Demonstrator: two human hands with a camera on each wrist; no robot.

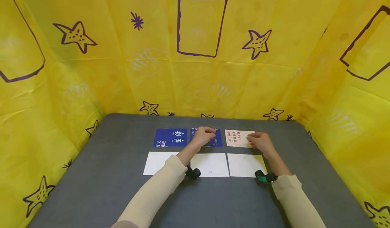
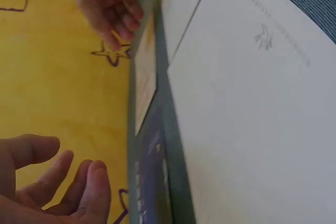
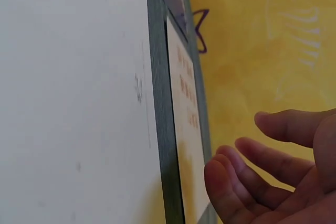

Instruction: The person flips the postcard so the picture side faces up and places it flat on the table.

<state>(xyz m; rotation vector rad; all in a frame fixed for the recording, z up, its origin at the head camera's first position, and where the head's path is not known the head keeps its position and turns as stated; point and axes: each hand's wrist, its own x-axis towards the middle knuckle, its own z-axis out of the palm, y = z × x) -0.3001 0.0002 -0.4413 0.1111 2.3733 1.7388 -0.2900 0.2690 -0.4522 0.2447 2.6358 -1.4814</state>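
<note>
My left hand (image 1: pixel 202 136) hovers over the middle blue card (image 1: pixel 217 140) of the back row, hiding part of it. In the left wrist view its fingers (image 2: pixel 97 187) are loosely bent, with nothing between them and the thumb. My right hand (image 1: pixel 261 142) is over the right edge of a pale card with reddish characters (image 1: pixel 236 138). Its fingers (image 3: pixel 220 182) bend loosely, apart from the thumb and holding nothing. Left of these lies another blue card with white characters (image 1: pixel 170 137).
Nearer me lie three white cards: left (image 1: pixel 156 163), middle (image 1: pixel 210 165) and right (image 1: pixel 246 164), the left one partly covered by my forearm. All rest on a dark grey table (image 1: pixel 100 187). Yellow patterned cloth (image 1: pixel 122 75) walls the back and both sides.
</note>
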